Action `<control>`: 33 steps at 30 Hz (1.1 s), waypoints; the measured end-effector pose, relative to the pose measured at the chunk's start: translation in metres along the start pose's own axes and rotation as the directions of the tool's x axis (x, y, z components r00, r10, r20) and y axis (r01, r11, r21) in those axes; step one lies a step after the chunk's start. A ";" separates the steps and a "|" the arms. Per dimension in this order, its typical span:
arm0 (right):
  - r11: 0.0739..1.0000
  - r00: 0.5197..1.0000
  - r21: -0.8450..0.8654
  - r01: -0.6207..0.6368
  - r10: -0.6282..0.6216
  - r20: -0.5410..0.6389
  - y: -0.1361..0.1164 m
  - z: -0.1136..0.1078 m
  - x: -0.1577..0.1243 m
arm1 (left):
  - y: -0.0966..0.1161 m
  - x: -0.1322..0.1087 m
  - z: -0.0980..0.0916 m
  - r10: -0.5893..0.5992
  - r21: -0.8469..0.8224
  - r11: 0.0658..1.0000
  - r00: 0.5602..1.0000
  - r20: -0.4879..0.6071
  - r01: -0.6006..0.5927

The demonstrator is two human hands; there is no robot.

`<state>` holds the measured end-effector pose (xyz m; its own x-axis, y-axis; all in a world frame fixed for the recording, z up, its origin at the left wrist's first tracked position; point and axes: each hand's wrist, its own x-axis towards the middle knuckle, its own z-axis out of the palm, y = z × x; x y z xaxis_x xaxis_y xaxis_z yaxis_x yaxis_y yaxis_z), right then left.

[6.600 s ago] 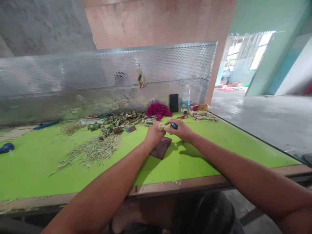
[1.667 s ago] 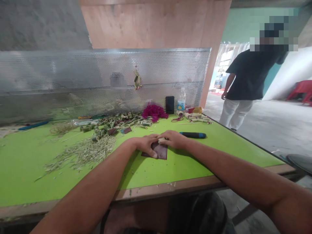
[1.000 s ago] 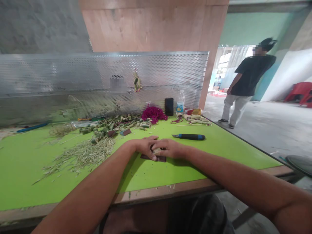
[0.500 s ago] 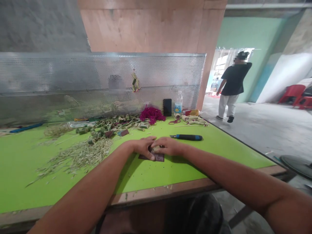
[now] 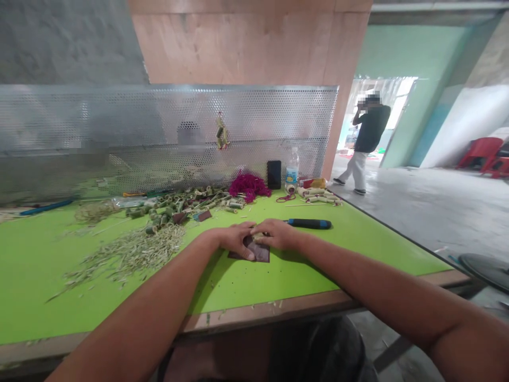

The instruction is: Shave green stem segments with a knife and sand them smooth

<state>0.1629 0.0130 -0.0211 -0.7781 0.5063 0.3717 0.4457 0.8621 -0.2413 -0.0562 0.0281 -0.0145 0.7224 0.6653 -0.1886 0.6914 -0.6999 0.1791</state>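
Observation:
On the green tabletop [image 5: 238, 297] lies a dark brown sheet of sandpaper [image 5: 260, 257]. My left hand [image 5: 235, 240] rests flat on its left side, thumb and fingers spread, pressing it down. The fingers of my right hand [image 5: 278, 234] are closed round a short pale piece of bamboo [image 5: 261, 240] held against the sheet; most of the piece is hidden by the fingers. Just beyond my right hand lies a utility knife [image 5: 309, 224] with a black and blue handle, its blade end partly covered by the hand.
Left are pale shavings [image 5: 135, 252] and cut green bamboo tubes [image 5: 159, 217]. Magenta yarn [image 5: 249, 185], a phone [image 5: 274, 175], a plastic bottle [image 5: 292, 170] and tied bamboo pieces [image 5: 320, 196] stand along the mesh panel [image 5: 254, 116]. A person [image 5: 371, 138] walks at the right.
My right hand has shifted slightly with the bamboo piece over the sandpaper, now covering the knife's tip. My left hand stays put. The person in the background has turned and moved left.

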 end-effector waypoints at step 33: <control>0.344 0.924 0.927 -0.150 0.383 0.007 0.004 -0.022 -0.008 | 0.017 -0.009 -0.007 -0.060 0.003 0.998 0.997 0.044 0.060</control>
<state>0.1809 0.0128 -0.0058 -0.5510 0.7980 0.2442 -0.1404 0.1998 -0.9697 -0.0508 0.0120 -0.0034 0.6784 0.6940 -0.2411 0.7333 -0.6597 0.1645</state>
